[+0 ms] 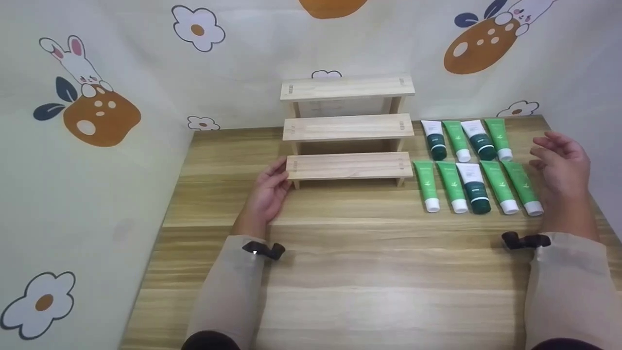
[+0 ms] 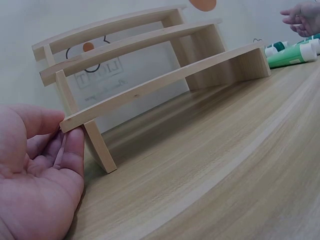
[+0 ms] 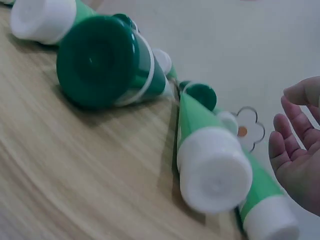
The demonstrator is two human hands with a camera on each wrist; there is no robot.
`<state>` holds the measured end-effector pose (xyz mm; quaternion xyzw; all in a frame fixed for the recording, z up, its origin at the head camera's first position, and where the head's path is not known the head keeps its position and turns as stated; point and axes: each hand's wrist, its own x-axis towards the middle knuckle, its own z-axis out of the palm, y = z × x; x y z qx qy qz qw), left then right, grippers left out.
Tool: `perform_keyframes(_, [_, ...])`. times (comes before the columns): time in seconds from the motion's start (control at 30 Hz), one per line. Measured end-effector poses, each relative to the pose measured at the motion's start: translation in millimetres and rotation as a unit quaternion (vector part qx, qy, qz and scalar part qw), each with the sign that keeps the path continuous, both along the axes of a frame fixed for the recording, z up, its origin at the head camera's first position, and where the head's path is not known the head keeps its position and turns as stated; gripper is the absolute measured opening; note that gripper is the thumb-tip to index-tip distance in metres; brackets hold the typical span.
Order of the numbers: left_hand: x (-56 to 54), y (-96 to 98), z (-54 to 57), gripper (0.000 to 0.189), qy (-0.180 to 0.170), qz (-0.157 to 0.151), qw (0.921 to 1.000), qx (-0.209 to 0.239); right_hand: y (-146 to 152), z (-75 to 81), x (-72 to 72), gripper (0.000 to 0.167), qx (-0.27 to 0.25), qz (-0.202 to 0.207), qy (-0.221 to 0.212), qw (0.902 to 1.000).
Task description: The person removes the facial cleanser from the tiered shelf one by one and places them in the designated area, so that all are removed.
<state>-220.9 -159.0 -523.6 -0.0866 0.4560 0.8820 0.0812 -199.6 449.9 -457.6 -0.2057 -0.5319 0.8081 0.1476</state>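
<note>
A three-tier wooden step shelf point(image 1: 350, 166) stands against the back wall. My left hand point(image 1: 267, 194) is at the left end of its lowest step; in the left wrist view the thumb and fingers point(image 2: 75, 147) pinch that board's corner. To the right of the shelf lie two rows of squeeze tubes. Most are light green with white caps, like the green tube point(image 1: 427, 184); others, like the white tube point(image 1: 474, 189), have a dark green lower half and cap. My right hand point(image 1: 566, 167) hovers just right of the rows, fingers loosely bent, holding nothing.
The wood-grain table point(image 1: 340, 262) runs up to a pale back wall point(image 1: 252, 73) printed with flowers and rabbits. Similar walls rise at the left and right sides. Each sleeve carries a black wrist mount point(image 1: 265, 249).
</note>
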Motion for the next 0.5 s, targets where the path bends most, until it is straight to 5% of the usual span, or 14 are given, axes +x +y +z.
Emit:
perform_keyframes(0.27, [0.2,0.3,-1.3,0.056,0.008,-0.001,1.0000,-0.002,-41.2,21.8,-2.0,0.037,0.063,0.024,0.055,0.9962])
perform_keyframes(0.5, [0.5,-0.9,-1.4,0.058,0.012,-0.009,0.9999,-0.006,-84.7,21.0,-9.0,0.030,0.131,0.083,0.084,0.9844])
